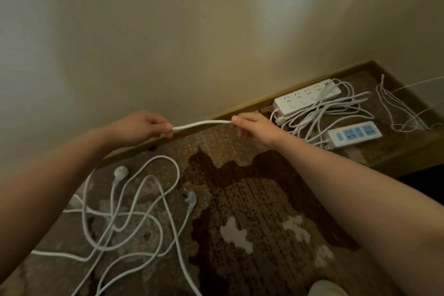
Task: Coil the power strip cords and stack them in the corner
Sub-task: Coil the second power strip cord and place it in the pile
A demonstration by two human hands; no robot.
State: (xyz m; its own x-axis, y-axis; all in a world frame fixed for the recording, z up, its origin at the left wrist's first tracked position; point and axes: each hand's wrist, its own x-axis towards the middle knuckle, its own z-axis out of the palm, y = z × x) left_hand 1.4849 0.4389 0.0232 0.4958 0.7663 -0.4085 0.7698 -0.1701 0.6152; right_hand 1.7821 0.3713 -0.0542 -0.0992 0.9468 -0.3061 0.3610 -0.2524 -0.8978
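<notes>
A short stretch of white cord (pixel 201 124) runs taut between my hands above the carpet, near the wall. My left hand (pixel 141 125) grips its left end and my right hand (pixel 252 127) pinches its right end. Below my left arm, loose white cords (pixel 134 214) lie tangled on the carpet with two plugs (pixel 121 172) (pixel 191 198). In the corner at upper right lie a long white power strip (pixel 307 96), a smaller strip with blue sockets (pixel 355 133) and their bundled cords (pixel 329 113).
A wooden skirting board (pixel 240 113) runs along the cream wall. A thin white wire (pixel 396 106) lies loose at the far right corner. Patterned brown carpet (pixel 252 199) covers the floor. A pale object (pixel 326 288) shows at the bottom edge.
</notes>
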